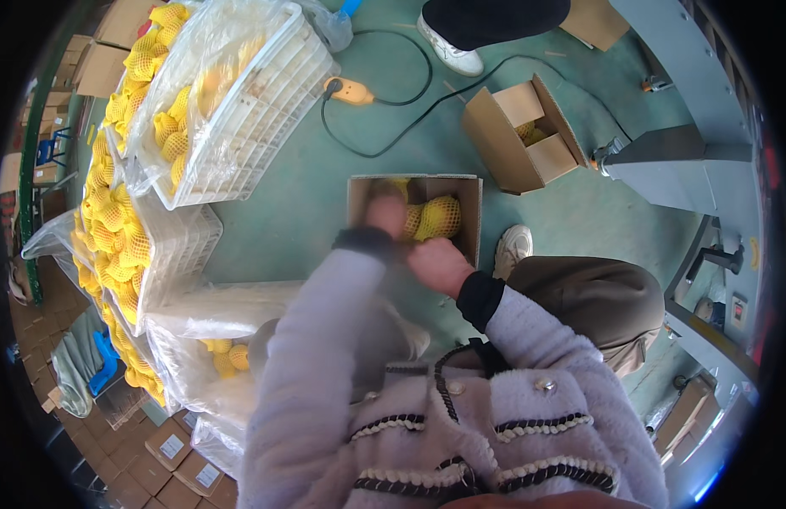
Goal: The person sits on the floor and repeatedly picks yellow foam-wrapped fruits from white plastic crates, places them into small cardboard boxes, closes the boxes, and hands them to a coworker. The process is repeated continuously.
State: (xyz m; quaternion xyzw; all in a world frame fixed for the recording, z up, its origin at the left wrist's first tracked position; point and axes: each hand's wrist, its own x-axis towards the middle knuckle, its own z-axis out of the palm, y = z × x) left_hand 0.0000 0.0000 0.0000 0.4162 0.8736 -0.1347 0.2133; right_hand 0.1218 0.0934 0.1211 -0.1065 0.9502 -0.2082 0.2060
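In front of me stands an open cardboard box [469, 222] with several round fruits in yellow foam nets [439, 217] inside. My left hand [386, 214] reaches into its left half, beside a netted piece at the far wall. Motion smears its fingers, so their grip is not visible. At the near edge of the box is my right hand [441, 266], its fingers curled closed by the nearest netted fruit. Whether it grips the box's edge or something else is hidden.
White plastic crates [266, 127] lined with clear film and filled with netted fruit line the left. Another open carton [529, 140] stands at the far right. A black cable with an orange power strip [350, 91] crosses the green floor. Another person's shoe [451, 47] is beyond.
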